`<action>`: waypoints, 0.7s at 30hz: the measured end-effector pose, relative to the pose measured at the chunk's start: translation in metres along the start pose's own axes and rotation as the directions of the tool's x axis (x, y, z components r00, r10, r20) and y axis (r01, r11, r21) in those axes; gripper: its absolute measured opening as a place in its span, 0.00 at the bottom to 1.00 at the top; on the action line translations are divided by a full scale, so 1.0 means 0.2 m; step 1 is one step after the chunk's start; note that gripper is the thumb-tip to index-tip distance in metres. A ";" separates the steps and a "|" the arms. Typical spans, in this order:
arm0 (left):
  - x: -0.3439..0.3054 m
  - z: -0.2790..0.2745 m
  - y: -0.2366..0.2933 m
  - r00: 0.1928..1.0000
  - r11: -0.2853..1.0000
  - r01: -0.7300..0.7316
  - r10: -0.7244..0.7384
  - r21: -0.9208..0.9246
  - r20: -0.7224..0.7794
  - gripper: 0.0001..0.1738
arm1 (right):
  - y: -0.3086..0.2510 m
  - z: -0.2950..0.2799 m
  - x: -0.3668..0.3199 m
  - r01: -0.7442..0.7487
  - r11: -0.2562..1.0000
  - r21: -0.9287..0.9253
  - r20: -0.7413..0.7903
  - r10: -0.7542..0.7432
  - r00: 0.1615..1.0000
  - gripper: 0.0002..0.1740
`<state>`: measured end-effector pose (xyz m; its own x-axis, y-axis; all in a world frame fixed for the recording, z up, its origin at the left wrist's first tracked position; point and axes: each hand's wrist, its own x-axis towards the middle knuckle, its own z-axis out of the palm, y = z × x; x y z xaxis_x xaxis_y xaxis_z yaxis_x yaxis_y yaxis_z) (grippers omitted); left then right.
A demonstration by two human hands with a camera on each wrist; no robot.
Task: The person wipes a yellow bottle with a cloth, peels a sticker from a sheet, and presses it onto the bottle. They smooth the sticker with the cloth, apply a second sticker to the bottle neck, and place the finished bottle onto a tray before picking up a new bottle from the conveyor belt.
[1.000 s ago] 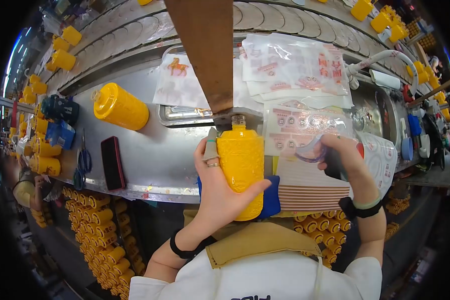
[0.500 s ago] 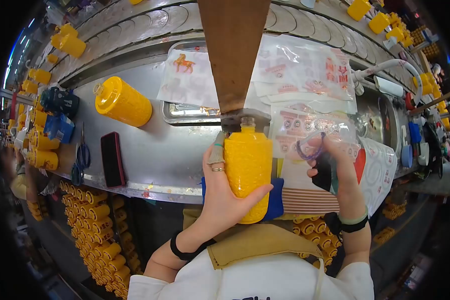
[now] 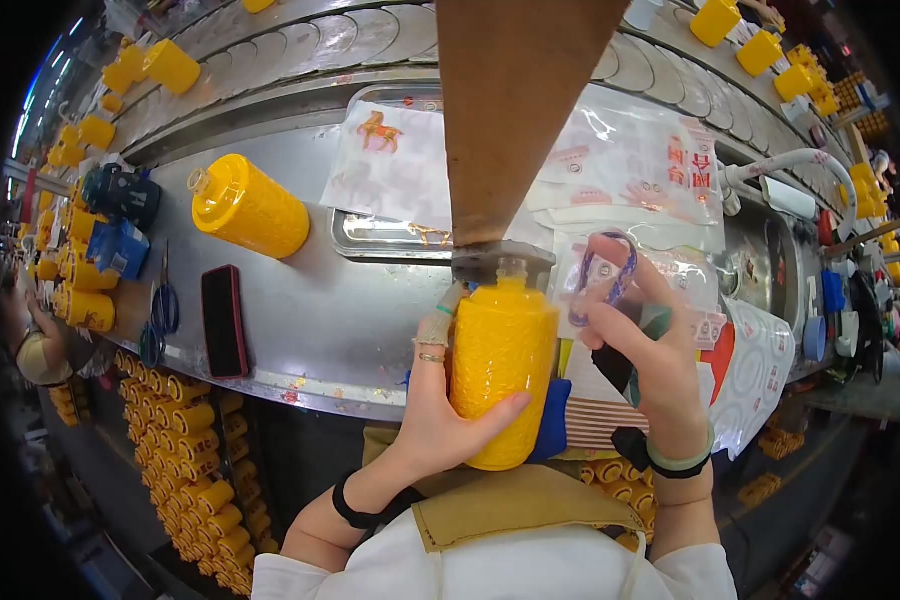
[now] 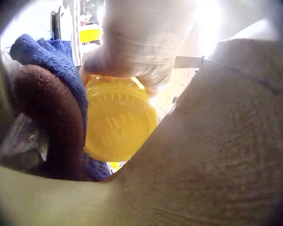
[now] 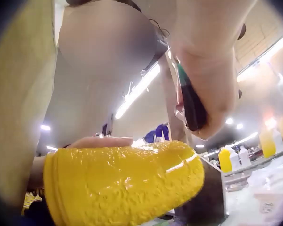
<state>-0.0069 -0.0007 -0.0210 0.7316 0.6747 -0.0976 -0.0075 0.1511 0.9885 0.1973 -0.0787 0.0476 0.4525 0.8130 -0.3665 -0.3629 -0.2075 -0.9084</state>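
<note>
My left hand (image 3: pixel 440 425) grips a yellow embossed bottle (image 3: pixel 505 380) with a clear neck, upright in the head view, fingers along its left side and thumb across its front. In the left wrist view the bottle's round base (image 4: pixel 120 127) shows. To the right of the bottle's shoulder, my right hand (image 3: pixel 655 345) pinches a small curled piece of clear film with blue-purple print (image 3: pixel 620 262) between thumb and fingertips. A black-and-green flat tool (image 5: pixel 192 101) is tucked in the same hand's palm. The film is apart from the bottle.
A wooden post (image 3: pixel 520 110) stands just beyond the bottle. Another yellow bottle (image 3: pixel 250 208), a phone (image 3: pixel 224 320) and scissors (image 3: pixel 164 315) lie on the metal table at left. Printed sheets (image 3: pixel 635 160) lie at right, a blue cloth (image 3: pixel 553 420) by the bottle, a metal tray (image 3: pixel 390 245) behind.
My right hand has moved left with the film, closer to the bottle's shoulder. The left hand keeps its hold on the bottle, which sits slightly lower and further right in view.
</note>
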 end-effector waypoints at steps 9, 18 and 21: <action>0.02 0.00 0.01 0.994 0.979 -0.091 0.101 0.183 -0.049 0.58 | -0.06 0.08 0.09 -0.030 0.988 -0.153 0.116 0.048 0.992 0.38; 0.12 0.01 0.09 0.935 0.877 -0.249 0.328 0.412 -0.133 0.60 | -0.11 0.08 0.08 0.146 0.988 -0.045 0.245 -0.131 0.961 0.49; 0.11 0.05 0.10 0.910 0.868 -0.244 0.360 0.432 -0.208 0.59 | -0.08 0.08 0.12 0.110 0.945 -0.309 0.161 -0.062 0.985 0.49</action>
<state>0.0159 0.0091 -0.0030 0.5211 0.8182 0.2428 0.1095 -0.3462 0.9317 0.2011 -0.0465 0.0559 0.3376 0.9011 -0.2721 -0.0414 -0.2746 -0.9607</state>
